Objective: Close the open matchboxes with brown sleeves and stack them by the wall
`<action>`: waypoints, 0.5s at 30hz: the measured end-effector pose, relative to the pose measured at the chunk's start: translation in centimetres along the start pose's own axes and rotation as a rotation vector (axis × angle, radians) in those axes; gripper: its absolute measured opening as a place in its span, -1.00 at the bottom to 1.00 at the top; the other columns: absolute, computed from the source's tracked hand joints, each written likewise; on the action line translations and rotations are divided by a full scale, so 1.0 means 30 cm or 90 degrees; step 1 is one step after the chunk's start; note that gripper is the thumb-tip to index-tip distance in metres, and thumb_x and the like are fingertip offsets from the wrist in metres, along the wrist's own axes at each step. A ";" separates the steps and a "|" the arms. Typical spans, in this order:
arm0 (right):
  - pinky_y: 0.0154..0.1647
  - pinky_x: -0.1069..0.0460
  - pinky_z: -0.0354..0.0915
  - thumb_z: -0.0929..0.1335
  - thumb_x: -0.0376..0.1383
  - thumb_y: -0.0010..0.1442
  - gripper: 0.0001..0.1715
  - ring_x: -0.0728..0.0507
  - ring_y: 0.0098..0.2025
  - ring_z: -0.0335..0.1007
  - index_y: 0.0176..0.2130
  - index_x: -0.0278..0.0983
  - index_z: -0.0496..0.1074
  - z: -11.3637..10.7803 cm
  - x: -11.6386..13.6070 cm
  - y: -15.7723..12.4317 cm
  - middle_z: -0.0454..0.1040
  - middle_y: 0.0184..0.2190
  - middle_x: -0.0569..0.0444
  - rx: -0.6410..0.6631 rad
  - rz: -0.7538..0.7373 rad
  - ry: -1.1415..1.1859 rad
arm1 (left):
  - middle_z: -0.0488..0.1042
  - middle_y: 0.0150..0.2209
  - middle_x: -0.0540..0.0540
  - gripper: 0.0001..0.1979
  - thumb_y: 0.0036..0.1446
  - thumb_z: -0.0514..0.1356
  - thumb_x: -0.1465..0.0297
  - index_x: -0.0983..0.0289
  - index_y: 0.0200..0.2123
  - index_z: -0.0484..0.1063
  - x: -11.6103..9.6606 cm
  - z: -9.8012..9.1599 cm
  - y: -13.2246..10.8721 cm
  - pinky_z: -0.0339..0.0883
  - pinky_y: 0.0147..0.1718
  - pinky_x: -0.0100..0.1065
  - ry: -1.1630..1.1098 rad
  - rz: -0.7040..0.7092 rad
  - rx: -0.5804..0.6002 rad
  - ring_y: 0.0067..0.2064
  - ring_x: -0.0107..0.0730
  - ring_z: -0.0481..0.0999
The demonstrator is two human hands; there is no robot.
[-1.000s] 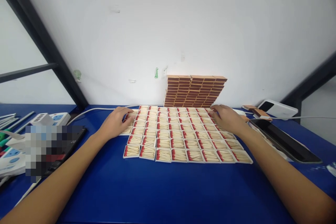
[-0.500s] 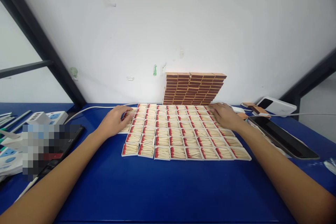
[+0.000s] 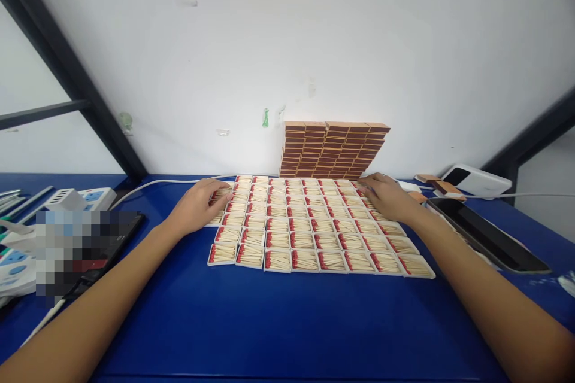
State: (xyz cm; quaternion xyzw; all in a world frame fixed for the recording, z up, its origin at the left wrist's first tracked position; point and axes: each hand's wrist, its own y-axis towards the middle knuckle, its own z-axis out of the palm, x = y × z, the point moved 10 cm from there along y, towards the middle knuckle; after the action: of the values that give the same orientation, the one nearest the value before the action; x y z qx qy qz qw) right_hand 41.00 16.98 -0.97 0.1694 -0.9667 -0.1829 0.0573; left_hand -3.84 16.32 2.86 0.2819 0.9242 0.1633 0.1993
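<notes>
Rows of open matchbox trays [image 3: 278, 260] full of red-tipped matches lie side by side on the blue table. At the left edge of the block, my left hand [image 3: 197, 206] rests over the outer trays, thumb and fingers apart. On the far right side, my right hand [image 3: 387, 196] lies with its fingers stretched over the edge trays; its fingertips are partly hidden. Neither hand lifts anything. Behind the trays, matchbox covers [image 3: 332, 149] with brown striking sides stand stacked against the wall.
Right of the trays lie a dark phone-like device [image 3: 489, 233], a white device with a dark screen [image 3: 478, 181] and loose matchbox covers [image 3: 448, 189]. Power strips [image 3: 96, 198] and a black object [image 3: 128, 233] lie left. A white cable [image 3: 157, 183] runs along the back.
Both hands stay almost where they were at the two sides of the trays. The view has shifted very slightly.
</notes>
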 end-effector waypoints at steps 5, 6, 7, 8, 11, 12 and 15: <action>0.23 -0.28 0.31 0.11 -0.10 0.50 -0.39 -0.42 0.12 0.42 0.08 -0.38 0.56 -0.013 0.028 0.003 0.56 0.00 -0.34 -0.011 0.008 -0.007 | 0.56 0.16 0.30 -0.42 0.43 0.02 -0.04 0.29 0.15 0.48 0.018 0.020 0.056 0.33 0.24 0.05 0.015 -0.006 0.016 0.19 0.05 0.50; 0.21 -0.29 0.31 0.11 -0.11 0.50 -0.40 -0.43 0.10 0.43 0.06 -0.38 0.56 -0.018 0.043 0.006 0.57 -0.01 -0.34 -0.008 0.004 -0.008 | 0.54 0.19 0.31 -0.41 0.44 0.00 -0.03 0.30 0.18 0.46 0.014 0.033 0.074 0.31 0.26 0.06 0.021 0.003 0.033 0.22 0.06 0.48; 0.20 -0.30 0.31 0.10 -0.12 0.51 -0.40 -0.43 0.07 0.43 0.04 -0.38 0.56 -0.024 0.061 0.008 0.58 -0.03 -0.33 -0.005 0.001 -0.009 | 0.52 0.21 0.32 -0.39 0.44 -0.01 -0.03 0.31 0.21 0.44 0.009 0.047 0.093 0.29 0.28 0.06 0.027 0.011 0.049 0.24 0.06 0.47; 0.18 -0.30 0.31 0.10 -0.12 0.51 -0.41 -0.42 0.05 0.44 0.03 -0.37 0.56 -0.030 0.079 0.011 0.58 -0.05 -0.31 -0.004 -0.001 -0.008 | 0.51 0.22 0.33 -0.39 0.44 -0.03 -0.02 0.33 0.22 0.44 0.003 0.061 0.112 0.29 0.29 0.06 0.034 0.020 0.064 0.26 0.06 0.46; 0.16 -0.27 0.32 0.09 -0.10 0.52 -0.42 -0.40 0.04 0.45 0.06 -0.33 0.53 -0.045 0.135 0.023 0.58 -0.03 -0.27 -0.006 -0.013 0.003 | 0.52 0.21 0.35 -0.37 0.44 -0.04 -0.02 0.34 0.20 0.46 -0.015 0.094 0.164 0.28 0.28 0.07 0.053 0.039 0.080 0.25 0.09 0.46; 0.17 -0.27 0.32 0.09 -0.09 0.53 -0.42 -0.40 0.07 0.44 0.10 -0.33 0.51 -0.046 0.151 0.027 0.57 0.00 -0.27 -0.007 -0.020 0.010 | 0.52 0.21 0.36 -0.36 0.43 -0.04 -0.03 0.35 0.21 0.46 -0.021 0.103 0.178 0.28 0.29 0.07 0.057 0.043 0.081 0.25 0.10 0.46; 0.20 -0.28 0.31 0.07 -0.06 0.55 -0.39 -0.40 0.15 0.41 0.21 -0.32 0.45 -0.033 0.185 0.034 0.53 0.09 -0.27 -0.001 -0.043 0.022 | 0.48 0.25 0.39 -0.32 0.44 -0.04 -0.05 0.38 0.25 0.44 -0.041 0.133 0.207 0.24 0.31 0.09 0.061 0.053 0.093 0.29 0.12 0.43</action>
State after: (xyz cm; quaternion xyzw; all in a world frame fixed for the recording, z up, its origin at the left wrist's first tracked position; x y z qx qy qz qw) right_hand 35.67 15.62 0.59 0.2054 -0.9591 -0.1824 0.0678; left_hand 1.78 21.26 2.32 0.3252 0.9298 0.1173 0.1266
